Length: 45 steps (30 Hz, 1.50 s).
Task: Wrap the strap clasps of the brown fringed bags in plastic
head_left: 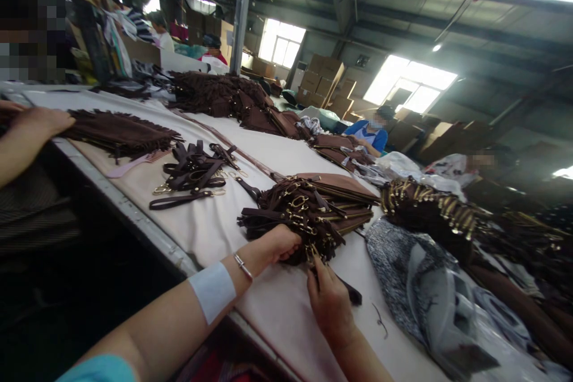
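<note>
Dark wrist straps [197, 170] lie left of the stack of brown zip pouches [349, 188]. Your left hand [285, 243] reaches diagonally to that stack's near edge, knuckles up, fingertips hidden, so I cannot tell its grip. Beside it, your right hand [330, 298], angled forward, pinches a gold clasp [312, 250] at the stack's front.

The left hand [286, 243] is hiding its own fingertips; the view's left edge is cutting off a co-worker's forearm [15, 152].
</note>
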Tool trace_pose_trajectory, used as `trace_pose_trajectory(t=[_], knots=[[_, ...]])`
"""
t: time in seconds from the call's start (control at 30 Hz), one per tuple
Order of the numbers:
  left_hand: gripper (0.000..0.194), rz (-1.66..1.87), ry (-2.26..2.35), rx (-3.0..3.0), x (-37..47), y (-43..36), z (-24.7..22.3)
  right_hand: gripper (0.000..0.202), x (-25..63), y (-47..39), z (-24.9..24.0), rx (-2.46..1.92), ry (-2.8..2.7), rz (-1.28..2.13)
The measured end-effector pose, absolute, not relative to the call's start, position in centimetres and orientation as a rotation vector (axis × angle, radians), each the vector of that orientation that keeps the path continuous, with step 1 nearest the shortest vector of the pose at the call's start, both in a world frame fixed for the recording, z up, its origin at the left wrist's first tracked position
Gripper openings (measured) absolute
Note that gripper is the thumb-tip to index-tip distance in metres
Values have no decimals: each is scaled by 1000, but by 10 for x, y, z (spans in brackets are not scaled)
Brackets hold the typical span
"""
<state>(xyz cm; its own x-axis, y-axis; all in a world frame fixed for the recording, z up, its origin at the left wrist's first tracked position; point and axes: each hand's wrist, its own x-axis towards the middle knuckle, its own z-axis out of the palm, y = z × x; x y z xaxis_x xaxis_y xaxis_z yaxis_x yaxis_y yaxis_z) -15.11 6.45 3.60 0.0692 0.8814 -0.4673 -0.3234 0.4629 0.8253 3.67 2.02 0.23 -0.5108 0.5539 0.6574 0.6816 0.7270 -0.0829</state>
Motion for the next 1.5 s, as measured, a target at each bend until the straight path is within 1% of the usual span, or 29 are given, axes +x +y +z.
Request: trace_pose_trajectory(t=[0.1,0.13,0.27,0.3,0.37,0.43,0.53,0.6,0.67,0.77,0.83,0.9,1.03,1.1,1.2,1.27,1.33,1.43,1.5], knots=[[16,948,1236,707,-162,45,39,36,48,-12,1,-1001,-2230,12],[14,930,1246,727,-164,37,40,35,50,-23,-1,-995,-2249,84],[34,880,1149,747,-148,9,38,37,46,-58,-4,-843,-2370,312],[35,876,1125,753,-141,5,37,35,44,-62,-3,-768,-2416,374],[29,881,1165,823,-134,2,34,30,43,-64,4,-641,-2459,445],[20,910,1318,1037,-138,3,33,25,50,-58,14,-661,-2395,374],[16,963,1564,1537,-166,11,39,25,71,-38,25,-919,-2205,142],[18,963,1668,1798,-187,17,45,24,82,-21,24,-1026,-2221,125],[23,929,1777,1974,-201,24,52,25,84,-4,19,-1040,-2341,179],[27,842,1977,2090,-206,35,56,37,78,21,9,-1036,-2393,141],[28,801,2083,2086,-205,41,55,47,76,34,7,-1095,-2260,53],[28,765,2127,2070,-204,43,54,49,81,42,10,-1197,-2120,35],[25,748,2037,2111,-214,38,57,30,105,43,26,-1375,-2053,172],[26,905,1980,2115,-221,36,63,28,113,43,35,-1389,-1995,151],[24,1247,1915,2071,-223,42,77,27,113,56,57,-1336,-1913,43],[21,1428,1823,2068,-218,51,88,26,103,72,77,-1276,-1929,-15],[18,1535,1699,2093,-207,61,97,24,83,91,99,-1211,-1966,-51],[21,1568,1552,2162,-188,73,99,23,44,121,125,-1144,-2036,-35],[25,1568,1486,2213,-178,76,90,25,18,141,136,-1147,-2093,-19]])
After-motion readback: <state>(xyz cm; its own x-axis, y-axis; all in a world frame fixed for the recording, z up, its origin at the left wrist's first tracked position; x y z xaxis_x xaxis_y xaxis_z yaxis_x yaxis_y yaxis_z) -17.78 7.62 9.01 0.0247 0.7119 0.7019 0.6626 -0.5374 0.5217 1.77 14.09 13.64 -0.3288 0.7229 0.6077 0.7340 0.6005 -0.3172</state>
